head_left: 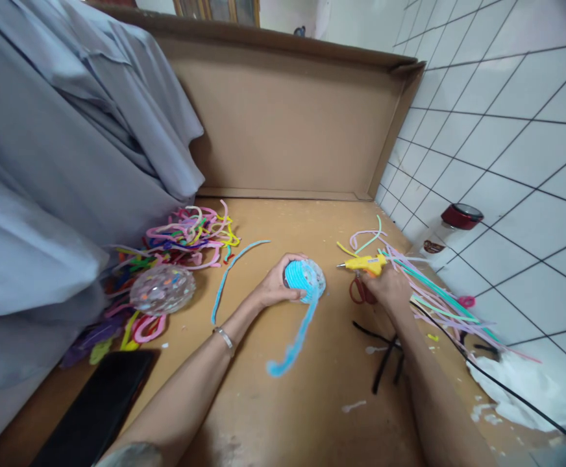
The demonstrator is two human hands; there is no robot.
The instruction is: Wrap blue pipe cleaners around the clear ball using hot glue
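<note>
My left hand (283, 282) is wrapped round a small rounded clear container (316, 269), partly covered with coiled blue pipe cleaner (300, 279). A loose blue tail (296, 347) hangs from it toward me. In my right hand (393, 288) is a yellow glue gun (367, 264), its nozzle pointing left at the container, with a gap between them. Red-handled scissors (357, 292) lie just under that hand. Another blue pipe cleaner (222, 285) lies curved on the table, left of my left hand.
Colourful pipe cleaners (185, 233) pile up at left beside a clear speckled dome (163, 290) and a black phone (98, 408). More strands (439, 285) lie right, near a red-lidded jar (443, 233), a black cord (516, 399) and white tissue (521, 389). Cardboard (287, 123) stands behind.
</note>
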